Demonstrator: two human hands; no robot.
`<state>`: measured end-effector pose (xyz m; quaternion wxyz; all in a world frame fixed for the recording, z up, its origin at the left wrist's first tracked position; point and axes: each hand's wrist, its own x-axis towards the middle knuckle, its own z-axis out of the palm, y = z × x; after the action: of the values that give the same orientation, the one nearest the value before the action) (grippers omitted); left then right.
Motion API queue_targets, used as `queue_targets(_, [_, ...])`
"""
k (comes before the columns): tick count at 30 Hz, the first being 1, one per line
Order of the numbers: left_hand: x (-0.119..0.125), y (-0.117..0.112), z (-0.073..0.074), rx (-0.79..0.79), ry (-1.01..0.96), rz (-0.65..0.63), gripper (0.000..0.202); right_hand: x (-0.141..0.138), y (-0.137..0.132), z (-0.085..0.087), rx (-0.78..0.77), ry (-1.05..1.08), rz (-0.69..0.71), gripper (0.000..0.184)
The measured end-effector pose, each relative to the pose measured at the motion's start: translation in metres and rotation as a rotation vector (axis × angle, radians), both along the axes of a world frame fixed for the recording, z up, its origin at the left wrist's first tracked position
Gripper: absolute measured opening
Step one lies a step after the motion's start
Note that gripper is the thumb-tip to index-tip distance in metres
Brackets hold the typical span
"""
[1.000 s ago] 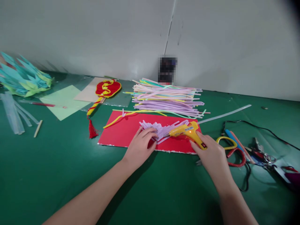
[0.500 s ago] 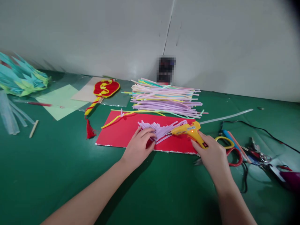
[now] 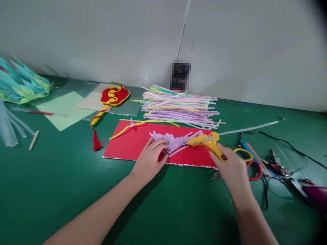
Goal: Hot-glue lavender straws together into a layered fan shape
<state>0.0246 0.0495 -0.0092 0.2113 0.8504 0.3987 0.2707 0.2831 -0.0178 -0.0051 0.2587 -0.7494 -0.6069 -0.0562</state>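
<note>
On a red board lies a V-shaped piece made of lilac pipe cleaners. My left hand has its fingers curled over the left side of this piece, thumb and fingertips gripping its lower edge. The exact contact is partly hidden under the fingers. My right hand is wrapped around the handle of a yellow hot glue gun with a small orange light lit. The gun's nozzle points left at the middle of the lilac piece, and a clear glue stick sticks out behind.
Behind the board lies a heap of pastel pipe cleaners. A red and yellow fan with a tassel rests at the left, near green paper. Red-and-yellow-handled scissors and a black cord lie at the right.
Both hands and the glue gun keep nearly the same place over the lilac piece. The whole view has shifted very slightly.
</note>
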Motion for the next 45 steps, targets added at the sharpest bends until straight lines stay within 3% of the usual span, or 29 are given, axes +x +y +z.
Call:
queue_targets(23, [0.001,0.000,0.002,0.000,0.005,0.002,0.016,-0.005,0.000,0.002,-0.036,0.040,0.007,0.042])
queue_targets(45, [0.000,0.000,0.001,0.005,-0.002,0.003,0.016,0.007,-0.001,-0.005,0.036,0.016,-0.051,0.041])
